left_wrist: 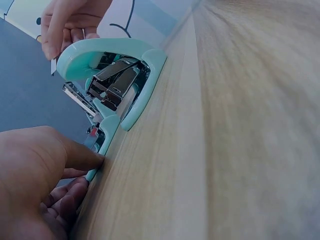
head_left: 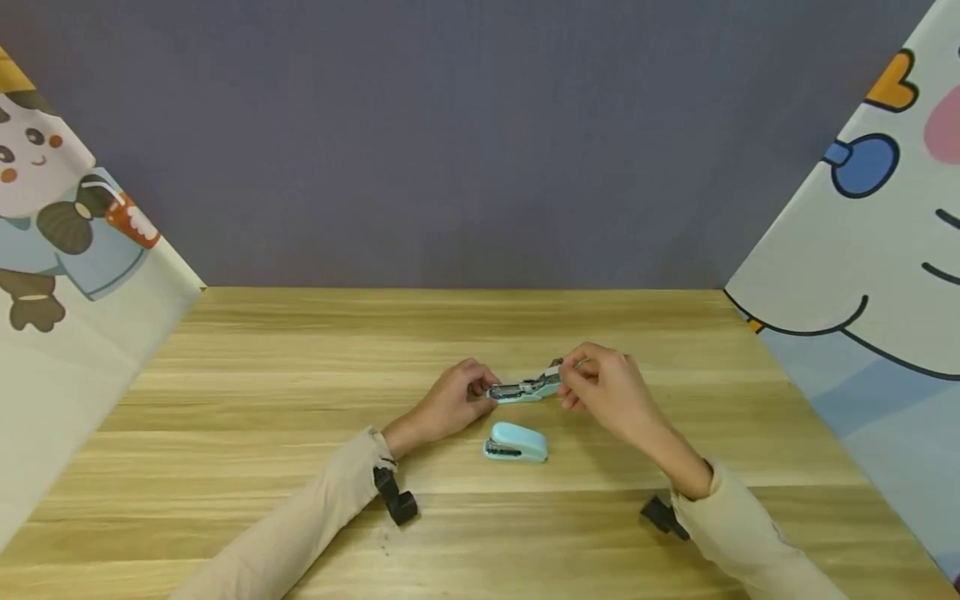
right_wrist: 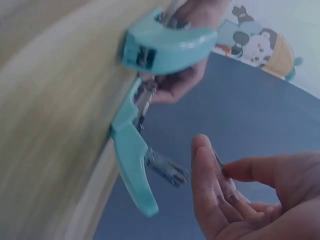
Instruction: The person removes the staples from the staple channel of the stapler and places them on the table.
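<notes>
Dark grey backing rose behind a wood-grain bench (head_left: 262, 375), and we saw cartoon-printed panels (head_left: 840, 250) slanting in at ten and two o'clock. From the head view, we found the opened stapler (head_left: 525, 388), pale turquoise, at the middle of the work. The person's left grip (head_left: 450, 400) was at its nine o'clock, thumb and fingers closed on that end; the right grip (head_left: 607, 387) was at three o'clock, fingers bent close to the raised end. At six o'clock, just apart, we saw the second stapler (head_left: 517, 442) resting on the bench, its arms folded together.

In the left wrist view, we had the left grip at eight o'clock, holding the tip of the opened stapler, which lay partly behind the second one. Toward eleven o'clock, the right grip pinched a thin strip (left_wrist: 53, 67).

In the right wrist view, we saw the right grip at four o'clock, the strip edge-on between thumb and finger, apart from the opened stapler at seven. Its metal tongue (right_wrist: 167, 169) jutted toward those fingers. The second stapler appeared at twelve, blurred, partly hiding the left grip.
</notes>
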Tool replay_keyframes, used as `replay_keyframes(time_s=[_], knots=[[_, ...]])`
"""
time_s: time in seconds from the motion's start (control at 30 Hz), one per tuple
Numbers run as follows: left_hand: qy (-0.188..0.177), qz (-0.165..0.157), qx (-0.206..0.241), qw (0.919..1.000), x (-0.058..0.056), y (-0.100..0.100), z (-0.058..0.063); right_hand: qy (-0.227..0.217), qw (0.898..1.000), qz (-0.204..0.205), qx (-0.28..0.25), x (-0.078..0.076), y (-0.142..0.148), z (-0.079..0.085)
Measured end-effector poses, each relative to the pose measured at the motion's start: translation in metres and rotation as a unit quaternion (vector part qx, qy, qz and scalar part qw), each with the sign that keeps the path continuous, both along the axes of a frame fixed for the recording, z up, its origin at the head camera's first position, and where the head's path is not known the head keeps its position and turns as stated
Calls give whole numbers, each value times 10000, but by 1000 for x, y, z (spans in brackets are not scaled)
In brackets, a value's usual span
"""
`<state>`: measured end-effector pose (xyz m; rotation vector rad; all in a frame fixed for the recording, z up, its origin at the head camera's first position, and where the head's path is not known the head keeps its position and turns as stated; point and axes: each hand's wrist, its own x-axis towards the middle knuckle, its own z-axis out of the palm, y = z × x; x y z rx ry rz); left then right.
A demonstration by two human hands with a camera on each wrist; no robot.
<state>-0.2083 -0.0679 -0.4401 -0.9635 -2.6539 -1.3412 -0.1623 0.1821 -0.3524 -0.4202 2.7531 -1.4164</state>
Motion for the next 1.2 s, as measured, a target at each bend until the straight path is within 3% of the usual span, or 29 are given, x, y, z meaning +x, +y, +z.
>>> replay_keyframes(time_s=[0.2, 0.53, 0.8, 1.0, 1.2], knots=[[-12, 97, -58, 9999, 0, -1, 0, 221, 9994, -49, 268, -6, 14, 9], [116, 33, -24, 9999, -2, -3, 1, 112, 9988, -142, 460, -17, 39, 21], [188, 9, -35, 9998, -2, -3, 1, -378, 9970, -37, 671, -24, 54, 24], [181, 1, -37, 9998, -1, -2, 1, -500, 9954, -52, 815, -29, 63, 21], [88, -2, -23, 10000, 0, -1, 2, -702, 9944, 4, 792, -37, 74, 8]])
